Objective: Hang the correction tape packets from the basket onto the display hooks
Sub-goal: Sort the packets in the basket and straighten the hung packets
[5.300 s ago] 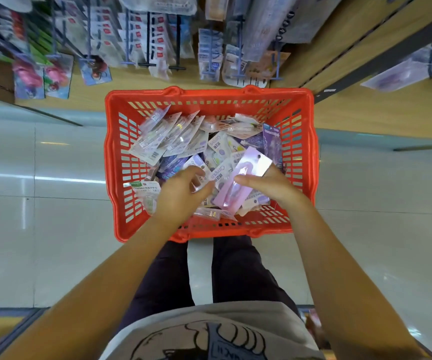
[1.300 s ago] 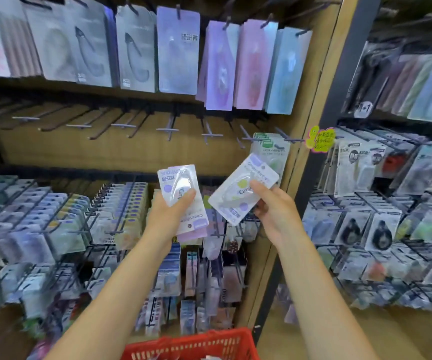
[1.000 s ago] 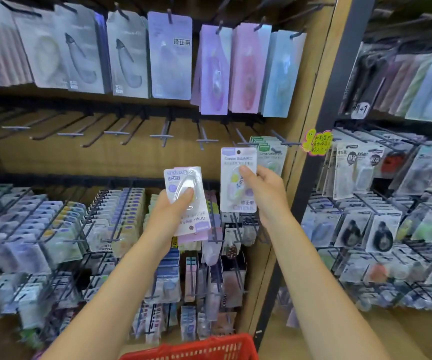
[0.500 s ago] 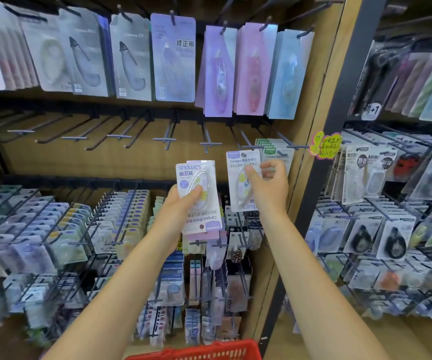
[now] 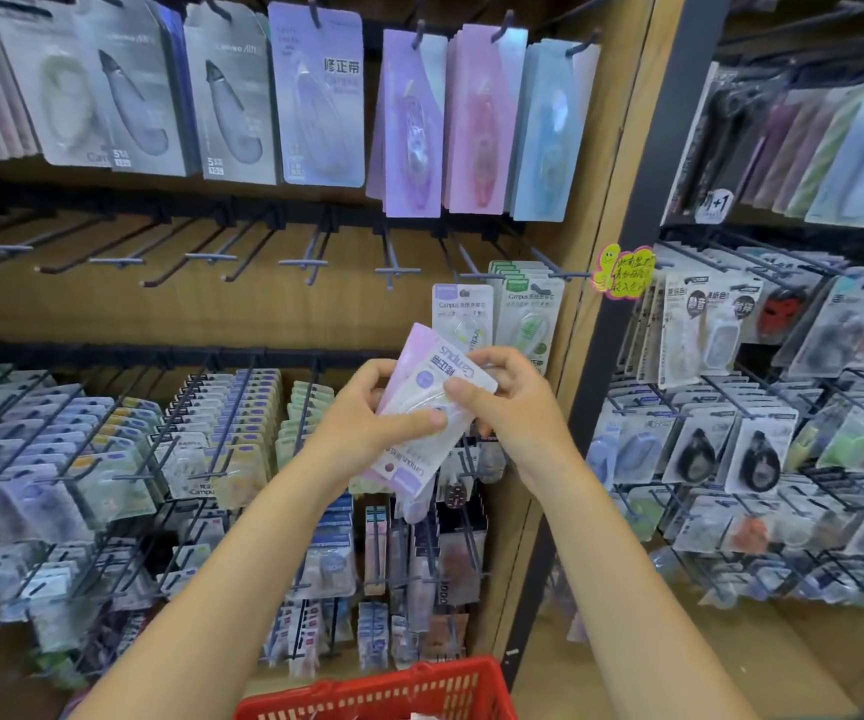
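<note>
My left hand (image 5: 362,428) grips a small stack of correction tape packets (image 5: 422,407), white and lilac, tilted upside down in front of the shelf. My right hand (image 5: 513,402) pinches the top packet of that stack at its upper right edge. A white and purple packet (image 5: 461,311) hangs alone on a display hook (image 5: 471,275) just above my hands, beside a row of green packets (image 5: 528,314). The red basket (image 5: 383,693) shows only its rim at the bottom edge.
Several bare metal hooks (image 5: 201,257) stick out from the wooden back panel to the left of the hung packet. Large carded packets (image 5: 414,122) hang above. Dense racks of small packets (image 5: 108,449) fill the lower left, and another bay (image 5: 741,449) stands right of a dark post.
The packet my right hand held up at the hook now hangs there by itself. My right hand has dropped down to the stack in my left hand, which has tilted.
</note>
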The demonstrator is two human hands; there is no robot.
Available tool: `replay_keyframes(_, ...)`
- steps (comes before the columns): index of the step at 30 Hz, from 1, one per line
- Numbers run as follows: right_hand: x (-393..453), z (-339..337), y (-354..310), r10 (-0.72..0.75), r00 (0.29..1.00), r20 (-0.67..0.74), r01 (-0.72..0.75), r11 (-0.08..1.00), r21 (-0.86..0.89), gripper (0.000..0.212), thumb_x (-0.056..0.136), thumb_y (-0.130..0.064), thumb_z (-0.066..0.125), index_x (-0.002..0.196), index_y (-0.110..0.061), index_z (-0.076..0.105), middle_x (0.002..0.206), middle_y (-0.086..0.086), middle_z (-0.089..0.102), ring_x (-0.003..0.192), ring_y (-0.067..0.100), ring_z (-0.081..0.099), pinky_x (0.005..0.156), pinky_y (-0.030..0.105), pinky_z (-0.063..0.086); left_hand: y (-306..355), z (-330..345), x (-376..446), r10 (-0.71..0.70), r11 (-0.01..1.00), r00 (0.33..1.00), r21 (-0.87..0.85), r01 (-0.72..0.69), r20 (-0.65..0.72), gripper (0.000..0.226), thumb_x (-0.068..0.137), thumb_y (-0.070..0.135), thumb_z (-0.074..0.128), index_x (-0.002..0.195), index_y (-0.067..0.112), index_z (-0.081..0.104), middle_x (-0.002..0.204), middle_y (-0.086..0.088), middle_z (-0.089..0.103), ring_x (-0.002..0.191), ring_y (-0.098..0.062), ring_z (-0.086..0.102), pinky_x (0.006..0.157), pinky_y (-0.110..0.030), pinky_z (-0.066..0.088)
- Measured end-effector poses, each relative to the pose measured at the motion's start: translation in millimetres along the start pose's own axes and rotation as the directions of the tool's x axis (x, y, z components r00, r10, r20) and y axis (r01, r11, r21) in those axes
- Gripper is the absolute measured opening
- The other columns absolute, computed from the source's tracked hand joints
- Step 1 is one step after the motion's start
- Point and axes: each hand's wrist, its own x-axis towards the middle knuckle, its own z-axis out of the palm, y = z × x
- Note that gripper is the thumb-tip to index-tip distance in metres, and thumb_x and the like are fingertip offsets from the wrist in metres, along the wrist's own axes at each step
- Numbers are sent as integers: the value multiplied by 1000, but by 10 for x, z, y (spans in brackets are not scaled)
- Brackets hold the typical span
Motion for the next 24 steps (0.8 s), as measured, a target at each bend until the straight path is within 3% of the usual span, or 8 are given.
replay_keyframes(6, -8, -105, 72, 3, 993, -117, 9, 995, 100, 27, 88, -12, 76, 108, -8, 58, 98, 9, 75, 72, 18, 71, 52, 28, 52, 3, 125, 7, -30, 995, 996, -98, 22, -82, 83, 53, 34, 102, 123, 23, 59, 117, -3, 74, 101, -23, 76, 83, -44, 63)
replay_keyframes(8, -17, -118, 117, 23, 992, -122, -9, 993, 114, 31, 88, -13, 77, 107, -10, 53, 98, 10, 76, 77, 20, 73, 56, 31, 56, -6, 144, 17, -24, 986, 988, -167, -2, -152, 80, 55, 33, 101, 122, 21, 59, 118, -6, 73, 103, -26, 75, 74, -43, 64)
replay_keyframes(12, -49, -242, 147, 90, 985, 148, -80, 994, -71, 40, 83, -17, 83, 113, -22, 57, 109, 4, 74, 95, 20, 72, 77, 37, 59, 39, 159, 22, -11, 958, 976, -282, -53, -218, 59, 77, 11, 87, 127, 18, 56, 116, -9, 72, 95, -27, 76, 59, -39, 62)
replay_keyframes(15, -72, -276, 137, 128, 939, 318, -54, 971, -232, 26, 85, -24, 81, 108, -20, 68, 100, -2, 71, 88, 13, 68, 71, 29, 53, 61, 197, 35, -13, 978, 991, -208, -15, -132, 61, 76, 12, 89, 127, 23, 57, 115, -5, 74, 95, -27, 77, 63, -47, 63)
replay_keyframes(17, -62, -265, 140, 100, 953, 286, -37, 975, -220, 26, 88, -28, 79, 106, -12, 71, 91, 1, 70, 82, 14, 65, 70, 30, 49, 54, 240, 39, -16, 986, 996, -168, 2, -83, 61, 74, 17, 90, 125, 26, 59, 112, 0, 75, 95, -25, 77, 66, -48, 63)
replay_keyframes(20, -30, -264, 171, 46, 990, 132, -29, 991, -128, 21, 90, -28, 77, 105, -14, 73, 95, 8, 74, 84, 16, 68, 72, 33, 51, 24, 264, 48, 15, 986, 995, -165, -31, -101, 67, 66, 29, 90, 126, 24, 59, 112, 0, 77, 92, -17, 76, 67, -33, 60)
replay_keyframes(22, 5, -268, 185, 48, 999, 0, -48, 998, -38, 22, 91, -32, 75, 108, -18, 71, 102, 5, 76, 93, 20, 73, 75, 35, 55, 2, 253, 61, 13, 986, 991, -161, -34, -131, 61, 74, 27, 87, 128, 22, 59, 114, -2, 76, 96, -19, 75, 67, -29, 58)
replay_keyframes(24, 43, -269, 189, 31, 996, -84, -29, 999, 28, 22, 93, -32, 72, 111, -20, 70, 102, -1, 75, 92, 15, 72, 69, 25, 55, -28, 228, 74, 8, 987, 985, -157, -35, -170, 46, 88, 18, 81, 128, 19, 59, 114, -4, 75, 93, -17, 74, 65, -27, 57)
